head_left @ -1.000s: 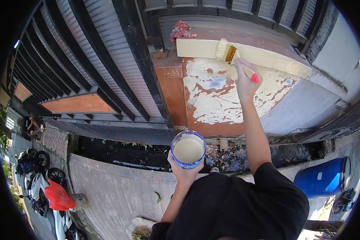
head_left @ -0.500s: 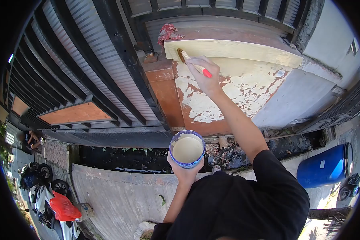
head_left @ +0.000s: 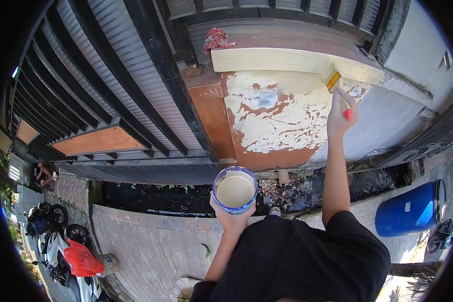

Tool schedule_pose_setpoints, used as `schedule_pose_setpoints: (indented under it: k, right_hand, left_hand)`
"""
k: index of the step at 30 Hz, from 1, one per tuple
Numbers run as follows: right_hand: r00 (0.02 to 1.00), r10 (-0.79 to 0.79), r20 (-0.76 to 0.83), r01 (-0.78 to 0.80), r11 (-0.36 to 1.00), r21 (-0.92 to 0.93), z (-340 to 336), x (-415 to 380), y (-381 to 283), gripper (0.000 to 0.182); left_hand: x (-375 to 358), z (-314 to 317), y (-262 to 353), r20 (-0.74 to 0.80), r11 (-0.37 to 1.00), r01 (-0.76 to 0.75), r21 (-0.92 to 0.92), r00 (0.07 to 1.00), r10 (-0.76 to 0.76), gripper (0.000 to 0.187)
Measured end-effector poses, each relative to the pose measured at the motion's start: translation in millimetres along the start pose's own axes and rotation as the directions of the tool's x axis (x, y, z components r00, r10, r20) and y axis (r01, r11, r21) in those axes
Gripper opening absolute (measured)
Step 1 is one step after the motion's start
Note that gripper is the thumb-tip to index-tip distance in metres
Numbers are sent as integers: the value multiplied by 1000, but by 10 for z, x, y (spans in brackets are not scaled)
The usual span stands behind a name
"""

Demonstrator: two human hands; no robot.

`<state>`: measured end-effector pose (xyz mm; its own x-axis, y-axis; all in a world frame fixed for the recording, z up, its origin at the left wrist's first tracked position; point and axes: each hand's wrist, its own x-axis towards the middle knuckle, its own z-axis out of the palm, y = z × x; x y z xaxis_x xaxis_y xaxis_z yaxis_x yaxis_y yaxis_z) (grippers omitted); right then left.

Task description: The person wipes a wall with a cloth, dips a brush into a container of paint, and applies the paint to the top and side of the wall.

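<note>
My right hand (head_left: 344, 111) is closed round the handle of a paintbrush (head_left: 332, 79), which has a red end. Its bristles touch the wall near the right part of a cream-painted ledge (head_left: 287, 61). Below the ledge the wall (head_left: 282, 118) is patchy, with white and cream over bare reddish-brown. Down in front of my body, my left hand (head_left: 231, 217) grips a paint can (head_left: 235, 190) from below. The can has a blue, paint-smeared rim and cream paint inside.
A dark drainage ditch (head_left: 156, 200) runs between the wall and the concrete pavement (head_left: 141, 236). A red patterned cloth (head_left: 216, 41) lies on the ledge's left end. At right lies a blue barrel (head_left: 406, 209); motorcycles (head_left: 60, 251) and a seated person (head_left: 44, 175) are at left.
My right hand has carried the paintbrush from the ledge's left end across to its right part. The paint can stays in my left hand, almost unmoved.
</note>
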<state>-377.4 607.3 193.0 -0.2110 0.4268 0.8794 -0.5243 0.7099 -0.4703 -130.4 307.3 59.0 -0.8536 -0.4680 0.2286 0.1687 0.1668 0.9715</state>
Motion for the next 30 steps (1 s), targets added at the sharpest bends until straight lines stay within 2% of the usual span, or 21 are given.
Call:
schedule_pose_setpoints:
  k: [1, 3, 6, 7, 9, 11, 15, 17, 21, 23, 24, 26, 28, 30]
  right_hand:
    - [1000, -1, 5, 1, 1000, 3, 62, -22, -56, 17]
    - [989, -149, 4, 148, 980, -135, 316, -112, -270, 17]
    - [973, -220, 72, 229, 961, -154, 861, -382, -569, 19]
    - [971, -229, 68, 237, 962, -139, 1059, -495, -682, 20]
    - [958, -230, 168, 245, 967, -73, 1316, -725, -943, 31]
    - [942, -259, 212, 269, 963, -16, 1514, -907, -1217, 33]
    - [942, -273, 193, 257, 961, 105, 1729, -1130, -1581, 23]
    - [950, -237, 204, 211, 967, 141, 1680, -1181, -1683, 21]
    - [938, -282, 203, 228, 940, 252, 1570, -1131, -1646, 21]
    - [904, -302, 303, 155, 891, 427, 1559, -1007, -1532, 20]
    - [905, -300, 302, 156, 893, 422, 1552, -917, -1433, 20]
    - [912, -260, 316, 91, 882, 462, 1490, -709, -1170, 19]
    - [931, -84, 355, -71, 913, 402, 1275, -534, -895, 15]
    - [956, 5, 293, -126, 910, 395, 1029, -363, -593, 14]
  left_hand:
    - [-3, -25, -7, 2, 1000, 17, -3, 1000, -17, 117]
    - [-42, -76, -37, 5, 999, 38, -4, 999, -38, 117]
    - [-57, -121, -75, -18, 999, 17, -28, 1000, -18, 116]
    - [-63, -129, -56, -30, 999, 12, -43, 999, -14, 116]
    - [-90, -178, -4, -45, 998, 12, -53, 999, -14, 116]
    - [-101, -219, 46, -52, 999, 52, 2, 997, -52, 117]
    - [-128, -245, 63, -76, 997, 51, -51, 996, -55, 117]
    - [-101, -254, 56, -79, 1000, 4, 30, 997, -1, 117]
    - [-92, -212, 141, -94, 999, 31, 29, 995, -29, 117]
    - [-83, -191, 108, -81, 999, 20, 49, 997, -16, 117]
    - [-80, -172, 107, -75, 999, 19, 49, 997, -16, 117]
    - [-58, -122, 103, -59, 999, 21, -24, 998, -23, 117]
    - [-40, -96, 80, -48, 1000, 20, -7, 999, -20, 117]
    - [-47, -77, 72, -42, 1000, 26, 11, 999, -26, 117]
